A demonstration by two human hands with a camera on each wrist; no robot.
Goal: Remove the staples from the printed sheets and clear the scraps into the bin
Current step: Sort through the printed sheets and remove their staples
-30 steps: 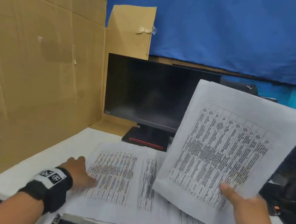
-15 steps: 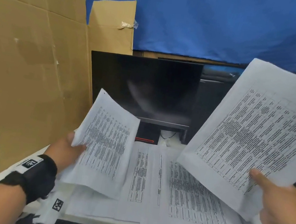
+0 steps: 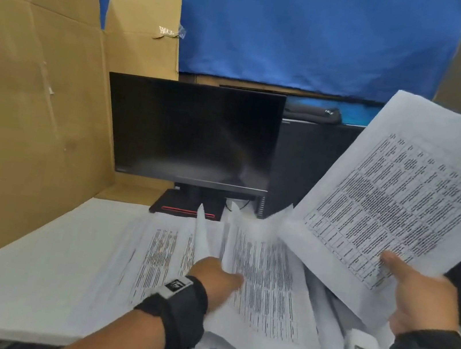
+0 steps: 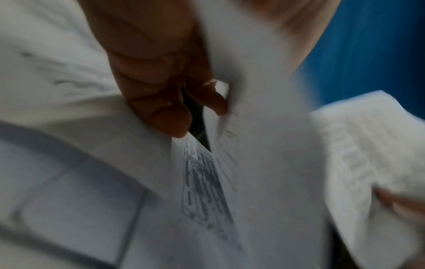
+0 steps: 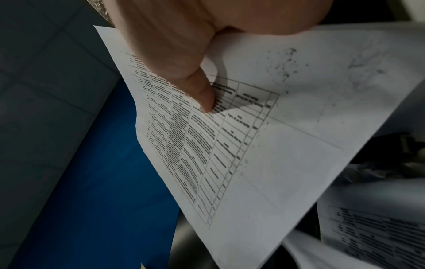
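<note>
Printed sheets (image 3: pixel 161 257) lie spread over the white table (image 3: pixel 36 270). My left hand (image 3: pixel 217 279) is low over the middle of the pile and pinches a stapled set of sheets (image 3: pixel 263 282) at its left edge; the motion blurs it. In the left wrist view the left hand's fingers (image 4: pixel 165 102) curl against that paper (image 4: pixel 260 138). My right hand (image 3: pixel 421 298) holds another printed sheet (image 3: pixel 400 198) raised at the right, thumb on its face. The right wrist view shows the thumb (image 5: pixel 202 98) pressing on the table-printed sheet (image 5: pixel 282 138). No staple or bin shows.
A dark monitor (image 3: pixel 193 132) stands behind the papers, with a black computer case (image 3: pixel 309 162) to its right. Tall cardboard panels (image 3: pixel 22 111) wall off the left side. A blue cloth (image 3: pixel 276 30) hangs at the back.
My left hand picked a set of sheets off the left of the pile, then swung it down and to the right. The right hand lifted its sheet further right.
</note>
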